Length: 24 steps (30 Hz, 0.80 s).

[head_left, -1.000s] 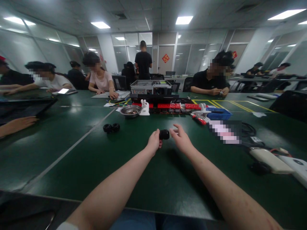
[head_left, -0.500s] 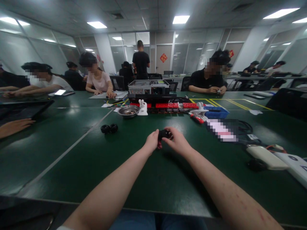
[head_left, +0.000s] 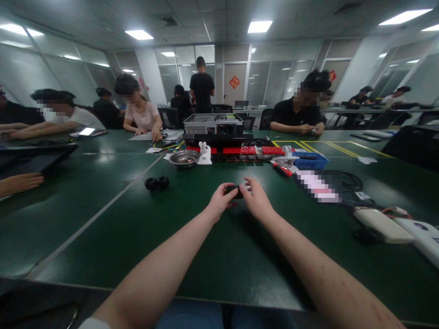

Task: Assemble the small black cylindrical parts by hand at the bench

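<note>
Obs: left hand [head_left: 219, 204] and right hand [head_left: 256, 199] both pinch the small black part [head_left: 234, 190] from opposite ends, low over the green table [head_left: 103, 228] (probably so each grips one half); similar black pair [head_left: 157, 183] lies apart, leftward.

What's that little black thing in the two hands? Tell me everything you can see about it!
The little black thing is small, dark all over and rounded, maybe plastic or rubber. It is too small to make out its parts, and fingers hide most of it. The left hand pinches it from one side and the right hand from the other. It sits over the green table; I cannot tell whether it touches the top.
</note>
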Tool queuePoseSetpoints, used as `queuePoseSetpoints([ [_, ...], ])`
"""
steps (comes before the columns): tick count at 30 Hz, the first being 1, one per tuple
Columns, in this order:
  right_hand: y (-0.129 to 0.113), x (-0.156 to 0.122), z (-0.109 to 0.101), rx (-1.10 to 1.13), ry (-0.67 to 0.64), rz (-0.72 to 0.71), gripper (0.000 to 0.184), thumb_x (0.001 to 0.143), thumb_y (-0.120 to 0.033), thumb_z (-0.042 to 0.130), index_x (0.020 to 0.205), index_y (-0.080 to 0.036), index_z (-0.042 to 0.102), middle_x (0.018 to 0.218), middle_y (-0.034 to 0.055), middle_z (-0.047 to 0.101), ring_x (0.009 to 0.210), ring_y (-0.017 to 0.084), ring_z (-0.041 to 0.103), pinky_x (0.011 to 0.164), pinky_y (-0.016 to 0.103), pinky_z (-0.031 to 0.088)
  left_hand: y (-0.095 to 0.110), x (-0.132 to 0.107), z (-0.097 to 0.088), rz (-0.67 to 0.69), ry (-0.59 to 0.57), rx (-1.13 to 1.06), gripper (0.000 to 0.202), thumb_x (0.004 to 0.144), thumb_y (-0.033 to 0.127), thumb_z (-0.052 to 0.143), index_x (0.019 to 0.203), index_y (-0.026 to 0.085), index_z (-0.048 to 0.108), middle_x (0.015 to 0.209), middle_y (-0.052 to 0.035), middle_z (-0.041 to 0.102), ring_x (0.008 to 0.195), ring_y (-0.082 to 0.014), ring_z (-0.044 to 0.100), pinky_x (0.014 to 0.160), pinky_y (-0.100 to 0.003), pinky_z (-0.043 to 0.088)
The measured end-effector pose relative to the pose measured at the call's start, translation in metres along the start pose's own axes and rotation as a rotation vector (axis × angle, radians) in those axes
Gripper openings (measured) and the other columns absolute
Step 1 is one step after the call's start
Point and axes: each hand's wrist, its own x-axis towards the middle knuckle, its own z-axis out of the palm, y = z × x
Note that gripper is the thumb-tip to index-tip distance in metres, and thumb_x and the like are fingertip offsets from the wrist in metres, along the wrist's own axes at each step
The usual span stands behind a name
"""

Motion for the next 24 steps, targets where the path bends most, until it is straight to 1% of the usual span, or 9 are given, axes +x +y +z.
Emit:
queuePoseSetpoints([
  [2, 0.007, 0.005, 0.002, 0.111, -0.097, 0.223, 0.047, 0.080, -0.050, 0.023, 0.092, -0.015, 0.051, 0.073, 0.0080, 0.059, 0.063, 0.018, 0.056, 0.059, 0.033, 0.045, -0.001, 0.001, -0.001, 0.096, -0.006, 0.057, 0.041, 0.060, 0.027, 0.064, 0.094, 0.018, 0.044, 0.093, -0.0049, 0.052, 0.082, -0.0158, 0.053, 0.062, -0.026, 0.047],
  [4, 0.012, 0.008, 0.003, 0.257, -0.204, 0.409, 0.054, 0.079, -0.054, 0.015, 0.082, -0.015, 0.051, 0.054, 0.0039, 0.055, 0.043, 0.015, 0.052, 0.044, 0.029, 0.044, -0.002, 0.001, -0.002, 0.211, -0.009, 0.156, 0.042, 0.057, 0.023, 0.066, 0.094, 0.017, 0.046, 0.093, -0.0050, 0.053, 0.087, -0.0159, 0.052, 0.071, -0.027, 0.045],
  [7, 0.011, 0.009, 0.002, 0.409, -0.255, 0.499, 0.046, 0.079, -0.053, 0.025, 0.073, -0.014, 0.049, 0.043, 0.0002, 0.050, 0.032, 0.012, 0.045, 0.035, 0.025, 0.039, -0.003, -0.001, 0.000, 0.347, 0.001, 0.330, 0.042, 0.056, 0.022, 0.067, 0.093, 0.016, 0.048, 0.094, -0.0051, 0.054, 0.089, -0.0160, 0.051, 0.077, -0.027, 0.042],
  [10, 0.008, 0.008, 0.000, 0.422, -0.219, 0.396, 0.036, 0.078, -0.046, 0.035, 0.067, -0.015, 0.048, 0.040, -0.0020, 0.047, 0.033, 0.011, 0.045, 0.036, 0.023, 0.039, -0.002, -0.004, 0.001, 0.380, 0.046, 0.425, 0.044, 0.056, 0.028, 0.067, 0.095, 0.019, 0.049, 0.095, -0.0051, 0.054, 0.087, -0.0168, 0.053, 0.070, -0.026, 0.043],
  [13, 0.004, 0.005, -0.001, 0.345, -0.132, 0.146, 0.026, 0.076, -0.039, 0.042, 0.080, -0.015, 0.051, 0.054, 0.0001, 0.053, 0.048, 0.012, 0.052, 0.047, 0.025, 0.043, -0.002, -0.001, -0.001, 0.313, 0.155, 0.404, 0.043, 0.058, 0.042, 0.063, 0.091, 0.018, 0.049, 0.084, -0.0044, 0.058, 0.077, -0.0156, 0.056, 0.065, -0.025, 0.043],
  [15, 0.001, 0.002, -0.001, 0.262, -0.099, -0.053, 0.026, 0.072, -0.030, 0.050, 0.095, -0.016, 0.049, 0.078, 0.0040, 0.058, 0.066, 0.014, 0.055, 0.059, 0.027, 0.045, -0.002, 0.003, -0.005, 0.137, 0.173, 0.308, 0.045, 0.063, 0.054, 0.051, 0.085, 0.016, 0.050, 0.071, -0.0042, 0.059, 0.064, -0.0147, 0.057, 0.058, -0.026, 0.043],
  [18, -0.005, -0.003, -0.004, 0.106, -0.094, -0.285, 0.037, 0.067, -0.019, 0.054, 0.103, -0.019, 0.047, 0.101, 0.0059, 0.053, 0.087, 0.017, 0.051, 0.076, 0.033, 0.042, -0.002, 0.009, -0.011, -0.179, 0.096, 0.106, 0.057, 0.065, 0.065, 0.034, 0.079, 0.013, 0.053, 0.058, -0.0046, 0.058, 0.050, -0.0146, 0.056, 0.051, -0.027, 0.042],
  [21, -0.008, -0.005, -0.007, 0.020, -0.088, -0.376, 0.041, 0.067, -0.017, 0.054, 0.107, -0.020, 0.046, 0.104, 0.0059, 0.053, 0.095, 0.019, 0.047, 0.084, 0.036, 0.037, 0.000, 0.010, -0.014, -0.277, 0.020, -0.027, 0.057, 0.064, 0.065, 0.038, 0.079, 0.013, 0.055, 0.057, -0.0048, 0.058, 0.048, -0.0140, 0.056, 0.049, -0.026, 0.042],
  [24, -0.005, -0.004, -0.005, 0.067, -0.071, -0.328, 0.048, 0.068, -0.023, 0.054, 0.114, -0.019, 0.039, 0.107, 0.0072, 0.051, 0.098, 0.019, 0.046, 0.086, 0.036, 0.035, 0.002, 0.008, -0.013, -0.220, -0.037, -0.082, 0.045, 0.064, 0.055, 0.050, 0.084, 0.014, 0.054, 0.066, -0.0047, 0.060, 0.053, -0.0132, 0.057, 0.049, -0.024, 0.043],
])
